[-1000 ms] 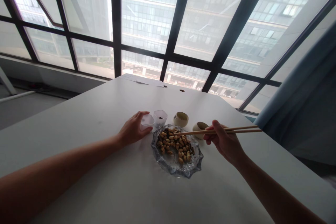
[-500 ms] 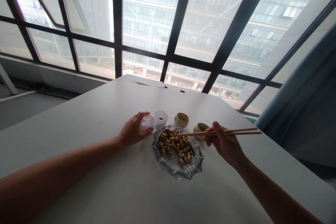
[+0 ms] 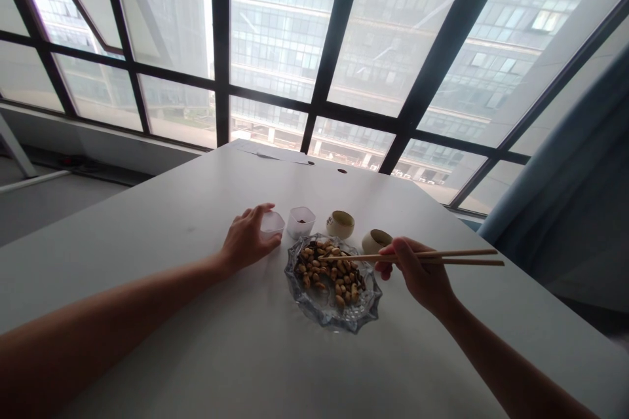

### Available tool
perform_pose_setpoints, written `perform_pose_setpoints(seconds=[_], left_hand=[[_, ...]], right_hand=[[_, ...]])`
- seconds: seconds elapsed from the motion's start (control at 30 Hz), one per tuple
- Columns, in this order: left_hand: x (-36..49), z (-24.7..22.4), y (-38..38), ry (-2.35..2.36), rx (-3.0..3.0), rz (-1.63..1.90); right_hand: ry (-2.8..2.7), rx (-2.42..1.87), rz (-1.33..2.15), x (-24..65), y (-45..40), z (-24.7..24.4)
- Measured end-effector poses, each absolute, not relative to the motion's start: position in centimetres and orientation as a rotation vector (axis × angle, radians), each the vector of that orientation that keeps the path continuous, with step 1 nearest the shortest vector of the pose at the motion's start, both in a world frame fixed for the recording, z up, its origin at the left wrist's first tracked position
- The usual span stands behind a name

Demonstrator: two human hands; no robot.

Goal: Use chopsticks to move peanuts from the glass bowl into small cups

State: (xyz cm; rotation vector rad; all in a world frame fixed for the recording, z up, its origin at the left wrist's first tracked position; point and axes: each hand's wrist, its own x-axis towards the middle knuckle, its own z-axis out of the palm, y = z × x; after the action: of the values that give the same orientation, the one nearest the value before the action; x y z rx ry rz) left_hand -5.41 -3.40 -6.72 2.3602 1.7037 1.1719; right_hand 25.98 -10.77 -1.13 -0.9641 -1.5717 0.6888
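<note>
My left hand point(image 3: 249, 237) has its thumb and fingers around a small clear plastic cup point(image 3: 272, 225) on the table. A pair of wooden chopsticks point(image 3: 457, 256) is held in my right hand point(image 3: 417, 275); their tips reach over the peanuts point(image 3: 343, 275) at the back left of the glass bowl point(image 3: 319, 319). Dark bits lie among the nuts. Behind the bowl stands a second clear cup point(image 3: 301, 222) with something small and dark inside. To its right are a beige cup point(image 3: 340, 225) with dark marks and another beige cup point(image 3: 376, 241), close to my right fingers.
The white table point(image 3: 196, 327) extends back to large windows with black frames point(image 3: 361, 116). Near its far edge lie a flat white sheet point(image 3: 280, 157) and two small dark round spots. A blue curtain point(image 3: 570, 170) hangs at the right.
My left hand and its clear cup have shifted slightly left, away from the second cup. My right hand has moved a little down, with the chopstick tips now slightly lower and further left over the peanuts.
</note>
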Motion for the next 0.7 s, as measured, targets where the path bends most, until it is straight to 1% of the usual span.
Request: perform_pose_setpoints(seconds=[0.4, 0.7], left_hand=[[-5.4, -6.7, -3.4, 1.628, 2.309, 1.227], [-5.5, -6.7, -3.4, 1.639, 2.31, 1.24]], right_hand=[[-1.358, -1.039, 0.848, 26.4, -9.9, -1.6], [-1.173, -0.968, 1.007, 26.7, -8.6, -3.4]])
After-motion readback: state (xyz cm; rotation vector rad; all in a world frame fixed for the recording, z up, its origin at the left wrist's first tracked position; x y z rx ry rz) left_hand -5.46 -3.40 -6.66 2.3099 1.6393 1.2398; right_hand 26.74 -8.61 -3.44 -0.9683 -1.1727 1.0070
